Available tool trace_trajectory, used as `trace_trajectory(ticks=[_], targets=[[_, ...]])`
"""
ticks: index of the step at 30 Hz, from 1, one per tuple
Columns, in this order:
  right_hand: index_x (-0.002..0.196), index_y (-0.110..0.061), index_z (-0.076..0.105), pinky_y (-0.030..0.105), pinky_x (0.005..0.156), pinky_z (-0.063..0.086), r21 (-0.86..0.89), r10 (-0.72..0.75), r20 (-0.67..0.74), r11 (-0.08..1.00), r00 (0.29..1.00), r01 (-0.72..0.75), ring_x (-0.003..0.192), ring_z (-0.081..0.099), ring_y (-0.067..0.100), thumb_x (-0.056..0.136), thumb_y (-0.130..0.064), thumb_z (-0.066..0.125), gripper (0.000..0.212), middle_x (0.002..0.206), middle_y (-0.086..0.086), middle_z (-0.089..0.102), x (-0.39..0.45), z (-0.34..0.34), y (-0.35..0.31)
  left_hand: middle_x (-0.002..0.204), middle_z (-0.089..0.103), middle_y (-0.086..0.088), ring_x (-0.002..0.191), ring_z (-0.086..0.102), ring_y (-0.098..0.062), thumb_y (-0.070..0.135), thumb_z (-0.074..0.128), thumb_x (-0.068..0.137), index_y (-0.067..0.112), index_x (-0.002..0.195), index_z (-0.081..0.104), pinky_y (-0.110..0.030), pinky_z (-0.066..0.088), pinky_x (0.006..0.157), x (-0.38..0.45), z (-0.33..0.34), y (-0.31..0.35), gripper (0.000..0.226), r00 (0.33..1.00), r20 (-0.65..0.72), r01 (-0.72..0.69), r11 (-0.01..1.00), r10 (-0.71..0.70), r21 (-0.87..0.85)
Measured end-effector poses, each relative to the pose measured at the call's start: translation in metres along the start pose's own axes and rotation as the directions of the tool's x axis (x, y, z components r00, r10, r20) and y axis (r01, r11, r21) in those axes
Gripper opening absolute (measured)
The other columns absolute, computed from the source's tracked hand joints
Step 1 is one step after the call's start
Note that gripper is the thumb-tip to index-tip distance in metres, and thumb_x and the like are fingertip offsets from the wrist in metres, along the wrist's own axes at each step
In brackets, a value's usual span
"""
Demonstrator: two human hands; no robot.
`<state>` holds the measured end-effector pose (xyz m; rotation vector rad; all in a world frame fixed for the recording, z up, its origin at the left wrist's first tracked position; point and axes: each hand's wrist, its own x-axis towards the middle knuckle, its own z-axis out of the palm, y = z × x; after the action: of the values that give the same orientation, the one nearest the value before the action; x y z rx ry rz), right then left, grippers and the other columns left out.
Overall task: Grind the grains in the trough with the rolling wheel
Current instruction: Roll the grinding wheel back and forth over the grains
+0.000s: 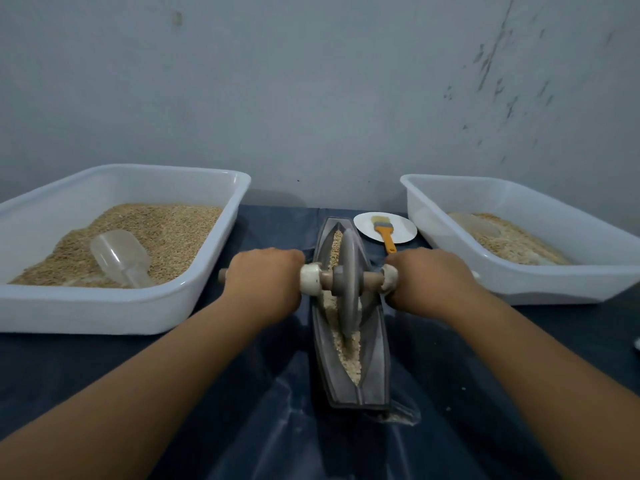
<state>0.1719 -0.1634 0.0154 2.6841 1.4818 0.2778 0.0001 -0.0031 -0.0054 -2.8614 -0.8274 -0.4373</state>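
A long grey trough (372,368) sits in the middle of the bench (104,368), which has a dark blue cover on it, and it points away from the person toward the wall (311,81). Pale grains (351,358) lie along the bottom of the trough, some near its far end and more at its near end. A grey wheel (347,278) stands upright in the trough on top of the grains, about halfway along. A wooden rod (372,279) goes through the wheel and sticks out on both sides. The left hand (265,275) holds the rod on the left, with its fingers curled over the top of it — the rod's tip pokes out past the hand. The right hand (429,275) holds the rod on the right side the same way, fingers wrapped around it. To the left is a big white tub (114,306) full of brown grain, with a clear scoop (119,256) lying in it. To the right is another white tub (519,289) with paler grain and a clear scoop (476,225) too. Between the trough and the right tub, near the wall, is a small white plate (403,226), and an orange brush (384,232) lies on it.
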Motion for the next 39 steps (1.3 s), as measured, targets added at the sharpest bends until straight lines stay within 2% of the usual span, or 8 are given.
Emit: trace_trajectory(ticks=[8,12,18,24,30,34,37,39], targets=[[0.07,-0.028,0.05,0.023,0.049,0.034,0.018,-0.121,0.131,0.993,0.984,0.12,0.06,0.054,0.007,0.069,-0.036,0.066,0.018,0.067,-0.008,0.057,-0.016,-0.017,0.001,0.065,0.044,0.01,0.065,0.051,-0.014,0.031,0.064,0.076,0.034,0.08,0.042,-0.028,0.037,0.059,-0.028,-0.002,-0.004,0.022,1.0,0.011,-0.008,1.0,0.008,-0.019],[0.069,-0.033,0.046,0.024,0.048,0.03,-0.008,-0.054,0.009,0.999,0.999,0.054,0.059,0.049,0.003,0.07,-0.041,0.059,0.015,0.067,-0.012,0.054,-0.026,-0.002,0.001,0.061,0.04,0.01,0.06,0.049,-0.013,0.032,0.064,0.076,0.031,0.08,0.043,-0.027,0.03,0.054,-0.034,-0.001,0.0,0.021,0.991,-0.124,-0.042,0.997,0.049,0.062],[0.072,-0.03,0.048,0.027,0.055,0.039,0.09,0.039,0.082,0.995,0.996,-0.046,0.069,0.055,0.01,0.075,-0.032,0.065,0.017,0.075,-0.01,0.057,-0.007,0.0,-0.003,0.066,0.039,0.009,0.069,0.05,-0.016,0.025,0.064,0.082,0.029,0.091,0.049,-0.033,0.037,0.064,-0.001,-0.014,0.01,0.018,1.0,0.006,-0.028,0.997,0.028,0.075],[0.07,-0.034,0.051,0.026,0.048,0.035,0.123,0.001,0.097,0.992,0.995,-0.013,0.061,0.056,0.005,0.064,-0.043,0.062,0.015,0.068,-0.01,0.059,-0.033,0.008,0.007,0.053,0.013,0.01,0.049,0.026,-0.012,0.028,0.079,0.058,0.03,0.072,0.032,-0.029,0.015,0.052,-0.035,-0.013,0.009,0.049,0.955,-0.243,-0.124,0.972,0.171,0.198],[0.072,-0.03,0.049,0.026,0.052,0.034,0.1,0.069,0.047,0.992,0.997,-0.073,0.065,0.052,0.009,0.074,-0.028,0.062,0.013,0.073,-0.01,0.056,-0.013,0.0,-0.007,0.064,0.038,0.008,0.061,0.041,-0.013,0.025,0.062,0.082,0.029,0.086,0.043,-0.032,0.033,0.062,-0.002,-0.013,0.012,0.02,0.999,-0.03,-0.015,0.995,0.018,0.097],[0.071,-0.032,0.052,0.024,0.049,0.034,0.158,-0.015,0.181,0.987,0.983,-0.014,0.063,0.055,0.005,0.069,-0.035,0.069,0.017,0.07,-0.011,0.059,-0.029,-0.003,0.003,0.059,0.033,0.009,0.053,0.032,-0.01,0.029,0.066,0.077,0.032,0.081,0.038,-0.027,0.019,0.051,-0.024,-0.013,0.01,0.029,0.99,-0.117,-0.055,0.987,0.073,0.148],[0.07,-0.033,0.049,0.025,0.049,0.033,0.09,-0.016,0.097,0.996,0.995,0.008,0.061,0.054,0.005,0.07,-0.038,0.065,0.016,0.068,-0.011,0.057,-0.034,0.002,0.001,0.054,0.026,0.01,0.048,0.021,-0.007,0.032,0.071,0.071,0.032,0.075,0.034,-0.025,0.011,0.049,-0.034,-0.007,0.007,0.037,0.976,-0.199,-0.058,0.984,0.092,0.168],[0.07,-0.032,0.045,0.025,0.049,0.03,0.027,0.012,0.016,1.0,1.0,-0.013,0.061,0.049,0.007,0.075,-0.036,0.061,0.017,0.07,-0.01,0.054,-0.025,0.001,-0.005,0.058,0.032,0.01,0.053,0.033,-0.01,0.031,0.066,0.078,0.03,0.081,0.042,-0.026,0.02,0.051,-0.026,-0.004,0.007,0.024,0.99,-0.138,-0.016,0.993,0.032,0.118]])
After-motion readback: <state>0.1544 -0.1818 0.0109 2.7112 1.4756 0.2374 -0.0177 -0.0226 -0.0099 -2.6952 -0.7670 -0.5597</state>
